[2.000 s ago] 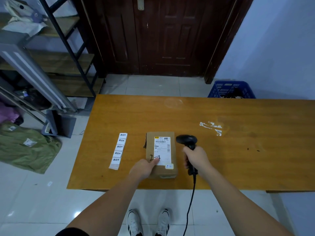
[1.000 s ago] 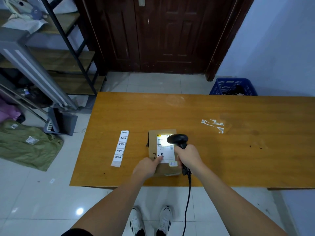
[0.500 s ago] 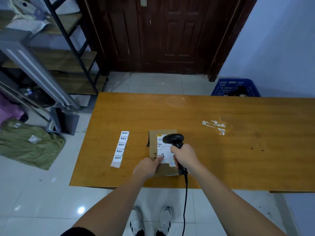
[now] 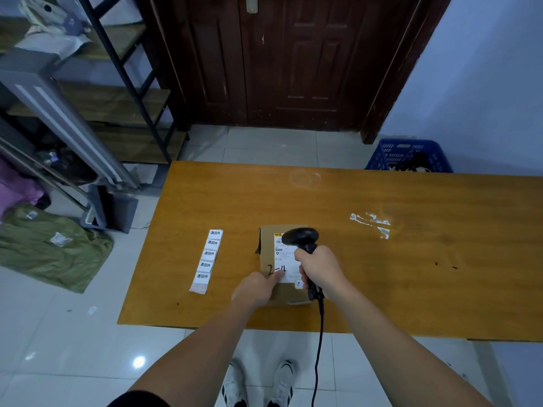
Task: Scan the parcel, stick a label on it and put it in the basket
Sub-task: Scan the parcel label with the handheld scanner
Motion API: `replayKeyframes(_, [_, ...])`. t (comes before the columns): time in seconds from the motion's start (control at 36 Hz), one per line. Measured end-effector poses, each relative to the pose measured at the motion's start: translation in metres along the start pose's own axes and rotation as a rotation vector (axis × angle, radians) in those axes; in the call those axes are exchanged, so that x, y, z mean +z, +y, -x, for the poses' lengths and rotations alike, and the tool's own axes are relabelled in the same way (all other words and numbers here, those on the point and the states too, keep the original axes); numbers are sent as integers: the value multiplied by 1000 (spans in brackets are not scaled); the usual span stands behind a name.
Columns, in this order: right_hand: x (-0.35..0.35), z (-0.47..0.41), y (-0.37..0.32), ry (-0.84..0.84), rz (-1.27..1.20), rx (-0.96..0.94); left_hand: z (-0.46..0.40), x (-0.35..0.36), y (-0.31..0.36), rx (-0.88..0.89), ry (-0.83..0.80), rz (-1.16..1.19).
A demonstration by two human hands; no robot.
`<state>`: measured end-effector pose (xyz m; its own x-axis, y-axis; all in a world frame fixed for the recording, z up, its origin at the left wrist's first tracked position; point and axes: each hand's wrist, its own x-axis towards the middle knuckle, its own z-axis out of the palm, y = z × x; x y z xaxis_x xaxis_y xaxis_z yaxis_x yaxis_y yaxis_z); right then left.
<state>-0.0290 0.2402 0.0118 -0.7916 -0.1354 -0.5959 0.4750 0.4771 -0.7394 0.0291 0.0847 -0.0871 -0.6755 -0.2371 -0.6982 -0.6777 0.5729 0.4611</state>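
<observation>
A small brown cardboard parcel (image 4: 269, 248) with a white shipping label lies flat near the front edge of the wooden table (image 4: 382, 259). My left hand (image 4: 255, 289) presses on the parcel's near left corner, fingers on its top. My right hand (image 4: 321, 270) grips a black corded barcode scanner (image 4: 299, 237), whose head hangs over the parcel's label and hides part of it. A strip of several white stickers (image 4: 207, 259) lies on the table left of the parcel. A blue plastic basket (image 4: 411, 155) stands on the floor beyond the table's far right edge.
A patch of white tape residue (image 4: 371, 223) marks the table right of the parcel. A metal shelf rack (image 4: 88, 113) and a green bag (image 4: 50, 248) stand on the floor to the left. A dark wooden door (image 4: 279, 60) is behind the table.
My right hand has carried the scanner leftward from beside the parcel to over its label. The bright scan light seen on the label a second ago is gone. My left hand stays on the parcel.
</observation>
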Motion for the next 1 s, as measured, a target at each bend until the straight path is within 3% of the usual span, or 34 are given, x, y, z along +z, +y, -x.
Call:
replayKeyframes(0.19, [-18,-15,10,92,101,-26,-9,-2,1,-1,28,-30])
replayKeyframes(0.36, [-44,-33,46,180,40,81,-16,-8,0,-2,78,-69])
replayKeyframes(0.61, [-66,-50,100,281,160,231,-17,-9,2,2,70,-76])
replayKeyframes(1.0, [-66,-62,115,232,226,365,-16,-8,0,-12,67,-100])
